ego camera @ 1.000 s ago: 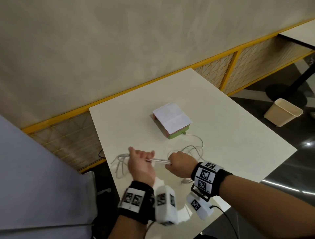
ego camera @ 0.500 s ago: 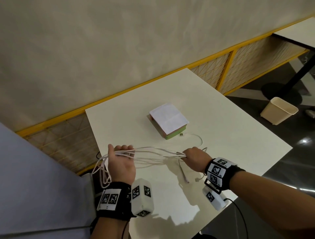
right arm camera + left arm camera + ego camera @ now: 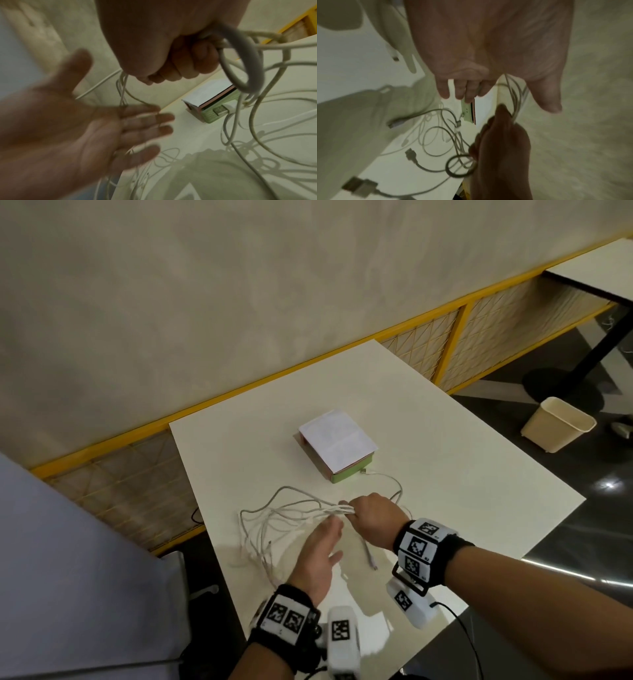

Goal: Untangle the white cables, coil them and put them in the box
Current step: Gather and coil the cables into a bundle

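Observation:
My right hand point(image 3: 368, 515) grips a bundle of white cables point(image 3: 337, 510) in a fist above the white table point(image 3: 462, 474). In the right wrist view its fingers point(image 3: 185, 63) curl tightly round the strands. The rest of the cables point(image 3: 263, 529) lie in loose loops to the left on the table. My left hand point(image 3: 322, 546) hovers open and holds nothing, its straight fingers point(image 3: 145, 125) close to the bundle. The box point(image 3: 337, 445), green with a white paper top, sits further back. A cable plug point(image 3: 364, 471) lies against its front. Another cable end point(image 3: 371, 559) trails below my right hand.
The table's left edge point(image 3: 205, 525) and near edge are close to the cables. A yellow railing with mesh point(image 3: 455, 337) runs behind the table. A beige wastebasket point(image 3: 558, 424) stands on the dark floor to the right. USB plugs point(image 3: 359, 188) lie near the table's front.
My left hand let go of the strands it had pulled out to the left and moved right, open, towards my right hand. The released cables dropped onto the table. My right hand kept its grip.

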The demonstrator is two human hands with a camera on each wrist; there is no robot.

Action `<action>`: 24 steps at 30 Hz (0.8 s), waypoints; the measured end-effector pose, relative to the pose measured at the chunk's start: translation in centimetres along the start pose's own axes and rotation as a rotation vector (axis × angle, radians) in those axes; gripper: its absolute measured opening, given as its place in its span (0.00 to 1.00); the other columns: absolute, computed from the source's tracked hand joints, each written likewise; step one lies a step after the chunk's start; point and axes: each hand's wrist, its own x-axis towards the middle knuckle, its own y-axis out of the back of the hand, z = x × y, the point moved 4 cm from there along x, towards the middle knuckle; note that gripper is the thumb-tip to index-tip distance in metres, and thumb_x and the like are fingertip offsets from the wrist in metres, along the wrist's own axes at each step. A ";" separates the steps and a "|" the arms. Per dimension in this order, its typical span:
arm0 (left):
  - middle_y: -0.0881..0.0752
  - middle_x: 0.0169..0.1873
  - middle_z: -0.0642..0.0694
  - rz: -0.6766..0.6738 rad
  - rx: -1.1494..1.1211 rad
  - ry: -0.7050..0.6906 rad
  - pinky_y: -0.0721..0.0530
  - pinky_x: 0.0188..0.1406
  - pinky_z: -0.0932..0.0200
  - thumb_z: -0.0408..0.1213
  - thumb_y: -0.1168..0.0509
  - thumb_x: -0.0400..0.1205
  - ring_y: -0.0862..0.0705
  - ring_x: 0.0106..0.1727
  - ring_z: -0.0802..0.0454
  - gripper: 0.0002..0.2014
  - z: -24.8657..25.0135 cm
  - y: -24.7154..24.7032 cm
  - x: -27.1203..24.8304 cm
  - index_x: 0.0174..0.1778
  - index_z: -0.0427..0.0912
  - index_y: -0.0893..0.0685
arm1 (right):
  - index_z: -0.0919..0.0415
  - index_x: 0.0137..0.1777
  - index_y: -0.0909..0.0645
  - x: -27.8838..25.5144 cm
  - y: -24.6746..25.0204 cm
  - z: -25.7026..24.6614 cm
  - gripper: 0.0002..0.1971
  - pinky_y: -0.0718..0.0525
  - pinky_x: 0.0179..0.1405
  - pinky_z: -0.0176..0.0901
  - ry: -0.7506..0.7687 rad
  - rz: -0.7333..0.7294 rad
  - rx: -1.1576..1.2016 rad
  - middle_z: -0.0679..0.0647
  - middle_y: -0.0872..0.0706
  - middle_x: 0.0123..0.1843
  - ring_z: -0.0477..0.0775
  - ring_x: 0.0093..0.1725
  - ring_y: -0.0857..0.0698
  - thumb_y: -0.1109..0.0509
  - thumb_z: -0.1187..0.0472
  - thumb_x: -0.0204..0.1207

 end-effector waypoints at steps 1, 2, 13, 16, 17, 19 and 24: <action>0.19 0.69 0.48 0.035 -0.013 -0.042 0.32 0.74 0.47 0.55 0.40 0.83 0.26 0.74 0.50 0.21 0.5 -0.5 0.2 0.66 0.46 0.21 | 0.62 0.43 0.21 0.0 -0.4 -0.4 0.20 0.29 0.37 0.46 0.019 0.005 -0.030 0.65 0.13 0.44 0.66 0.43 0.17 0.48 0.50 0.83; 0.17 0.65 0.46 0.089 -0.054 -0.082 0.31 0.75 0.46 0.52 0.42 0.85 0.23 0.71 0.49 0.18 1.0 -0.8 0.3 0.62 0.44 0.18 | 0.63 0.47 0.20 -0.1 -0.8 -0.8 0.19 0.29 0.37 0.47 0.031 0.007 -0.062 0.65 0.13 0.46 0.67 0.45 0.16 0.48 0.50 0.82; 0.34 0.19 0.50 0.476 -0.525 -0.256 0.20 0.53 0.52 0.43 0.48 0.89 0.18 0.23 0.51 0.17 4.9 -0.4 -0.4 0.33 0.43 0.33 | 0.58 0.41 0.24 -1.1 -0.9 -2.4 0.11 0.29 0.34 0.45 0.082 -0.001 -0.114 0.63 0.14 0.43 0.65 0.41 0.17 0.42 0.52 0.75; 0.41 0.24 0.49 0.487 -0.643 -0.279 0.21 0.29 0.55 0.42 0.47 0.87 0.38 0.18 0.54 0.16 6.4 1.5 -0.2 0.32 0.45 0.36 | 0.56 0.38 0.29 -1.7 -1.2 -0.8 0.08 0.30 0.33 0.44 0.123 -0.001 -0.071 0.60 0.15 0.40 0.61 0.36 0.22 0.39 0.54 0.74; 0.42 0.24 0.50 0.499 -0.650 -0.287 0.27 0.23 0.58 0.42 0.47 0.87 0.40 0.18 0.54 0.17 6.8 1.8 -0.2 0.31 0.45 0.37 | 0.57 0.40 0.28 -1.8 -1.1 -0.5 0.07 0.30 0.34 0.44 0.148 0.001 -0.035 0.59 0.15 0.41 0.59 0.36 0.24 0.37 0.54 0.74; 0.42 0.25 0.50 0.507 -0.650 -0.294 0.34 0.20 0.61 0.42 0.47 0.86 0.41 0.19 0.54 0.16 6.8 2.2 -0.1 0.31 0.46 0.37 | 0.60 0.44 0.26 -2.0 -0.9 -0.2 0.07 0.31 0.36 0.43 0.200 -0.010 0.011 0.58 0.17 0.44 0.57 0.38 0.24 0.34 0.57 0.74; 0.42 0.23 0.51 0.508 -0.661 -0.302 0.35 0.18 0.62 0.42 0.47 0.87 0.41 0.18 0.55 0.17 6.4 2.4 -0.2 0.31 0.45 0.37 | 0.58 0.47 0.26 -1.3 -0.3 0.3 0.10 0.28 0.38 0.44 0.210 -0.076 0.014 0.55 0.17 0.46 0.52 0.40 0.26 0.29 0.59 0.69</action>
